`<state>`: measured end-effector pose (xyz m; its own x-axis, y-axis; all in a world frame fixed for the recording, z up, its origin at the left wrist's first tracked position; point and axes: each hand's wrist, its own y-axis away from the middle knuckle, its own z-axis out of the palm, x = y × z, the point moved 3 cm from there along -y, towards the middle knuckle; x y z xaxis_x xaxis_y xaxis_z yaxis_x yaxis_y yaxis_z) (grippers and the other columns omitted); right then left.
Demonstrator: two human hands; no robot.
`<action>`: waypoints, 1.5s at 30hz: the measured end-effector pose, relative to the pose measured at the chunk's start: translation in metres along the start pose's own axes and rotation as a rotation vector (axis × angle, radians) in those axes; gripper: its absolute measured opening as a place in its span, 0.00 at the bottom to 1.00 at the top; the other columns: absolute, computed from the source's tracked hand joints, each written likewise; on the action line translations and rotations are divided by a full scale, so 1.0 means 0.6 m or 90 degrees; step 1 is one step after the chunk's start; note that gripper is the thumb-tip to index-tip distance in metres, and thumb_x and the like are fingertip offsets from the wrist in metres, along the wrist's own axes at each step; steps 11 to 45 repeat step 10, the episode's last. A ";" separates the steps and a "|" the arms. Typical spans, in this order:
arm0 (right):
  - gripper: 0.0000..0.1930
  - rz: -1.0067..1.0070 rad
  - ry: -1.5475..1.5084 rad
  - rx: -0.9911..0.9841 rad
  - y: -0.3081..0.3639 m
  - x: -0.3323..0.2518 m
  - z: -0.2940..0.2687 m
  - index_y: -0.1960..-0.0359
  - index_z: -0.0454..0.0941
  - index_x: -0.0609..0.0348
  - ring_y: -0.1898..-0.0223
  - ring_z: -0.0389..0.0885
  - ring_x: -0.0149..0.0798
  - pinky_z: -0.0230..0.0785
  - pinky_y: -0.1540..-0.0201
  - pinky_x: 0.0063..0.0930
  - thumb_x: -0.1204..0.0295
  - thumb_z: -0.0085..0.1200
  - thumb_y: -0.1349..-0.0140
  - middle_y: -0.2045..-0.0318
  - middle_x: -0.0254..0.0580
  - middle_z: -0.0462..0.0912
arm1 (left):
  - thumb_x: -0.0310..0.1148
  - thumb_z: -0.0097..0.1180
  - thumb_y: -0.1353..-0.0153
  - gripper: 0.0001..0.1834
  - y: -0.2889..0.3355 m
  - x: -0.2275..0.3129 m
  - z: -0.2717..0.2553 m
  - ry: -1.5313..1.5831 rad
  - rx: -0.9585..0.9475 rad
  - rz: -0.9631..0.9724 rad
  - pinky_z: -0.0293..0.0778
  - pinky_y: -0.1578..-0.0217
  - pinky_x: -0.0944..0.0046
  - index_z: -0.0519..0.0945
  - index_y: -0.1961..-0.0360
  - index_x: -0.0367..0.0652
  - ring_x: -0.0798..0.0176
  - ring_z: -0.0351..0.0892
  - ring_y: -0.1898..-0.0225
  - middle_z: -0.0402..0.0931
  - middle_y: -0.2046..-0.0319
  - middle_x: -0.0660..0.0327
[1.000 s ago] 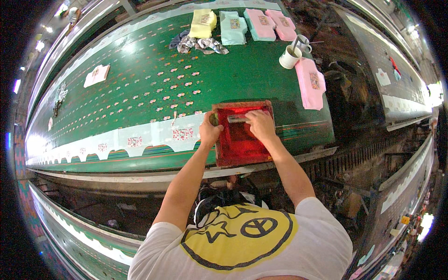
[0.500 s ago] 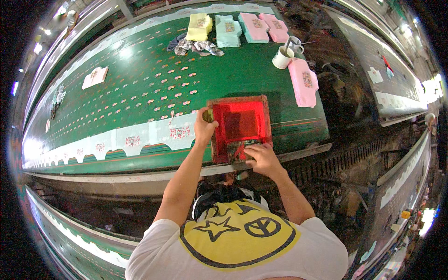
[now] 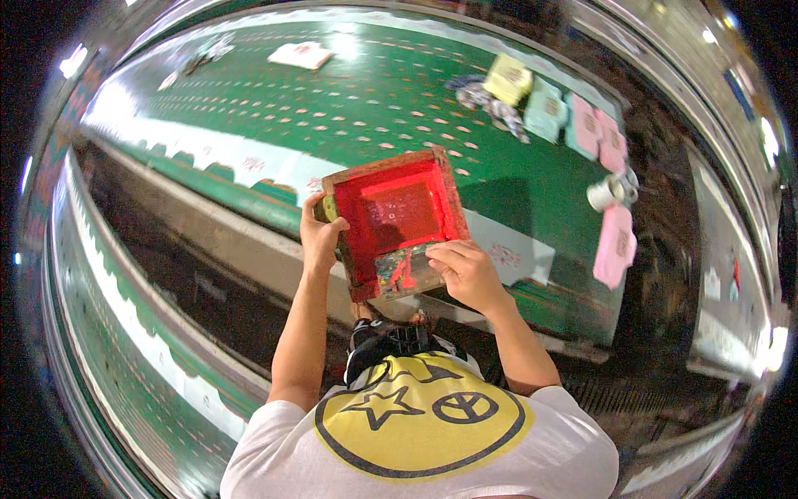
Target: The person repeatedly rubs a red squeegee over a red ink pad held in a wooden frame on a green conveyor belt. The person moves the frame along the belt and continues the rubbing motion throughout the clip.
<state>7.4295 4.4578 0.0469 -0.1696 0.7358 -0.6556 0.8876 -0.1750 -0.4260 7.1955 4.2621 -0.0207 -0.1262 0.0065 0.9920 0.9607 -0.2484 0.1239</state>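
Note:
My left hand (image 3: 321, 237) grips the left side of a wooden printing screen frame (image 3: 453, 195), its thumb over the edge. Red ink coats the inside walls and the mesh (image 3: 403, 212). The frame is tilted and raised off the table edge in front of my body. A flat squeegee (image 3: 401, 271), stained with red and other colours, lies across the near part of the frame. My right hand (image 3: 470, 270) has its fingers closed on the squeegee's right end.
A long green table (image 3: 366, 104) carries rows of small printed pieces and a white fabric strip (image 3: 540, 256). Folded yellow (image 3: 509, 79), blue (image 3: 545, 110) and pink (image 3: 613, 248) pieces sit at the right, with a white pot (image 3: 600, 196). Another table (image 3: 91, 274) runs behind on the left.
The frame has lifted off the table and tilted, uncovering a printed part of the white strip. My view has turned left along the table. Both hands still hold on.

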 end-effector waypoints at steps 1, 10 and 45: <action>0.09 -0.019 0.008 0.007 -0.020 -0.005 0.013 0.58 0.85 0.60 0.52 0.86 0.50 0.78 0.47 0.42 0.76 0.65 0.40 0.57 0.45 0.89 | 0.11 0.62 0.56 0.38 0.006 0.014 -0.038 0.010 0.032 -0.003 0.81 0.60 0.62 0.72 0.39 0.40 0.62 0.81 0.59 0.80 0.55 0.58; 0.10 -0.062 -0.043 -0.005 -0.194 -0.030 0.212 0.51 0.85 0.62 0.44 0.83 0.52 0.73 0.38 0.42 0.72 0.59 0.31 0.47 0.52 0.85 | 0.11 0.62 0.57 0.39 0.095 0.058 -0.354 0.054 0.388 0.015 0.80 0.55 0.62 0.73 0.39 0.40 0.62 0.81 0.55 0.79 0.54 0.59; 0.10 -0.062 -0.043 -0.005 -0.194 -0.030 0.212 0.51 0.85 0.62 0.44 0.83 0.52 0.73 0.38 0.42 0.72 0.59 0.31 0.47 0.52 0.85 | 0.11 0.62 0.57 0.39 0.095 0.058 -0.354 0.054 0.388 0.015 0.80 0.55 0.62 0.73 0.39 0.40 0.62 0.81 0.55 0.79 0.54 0.59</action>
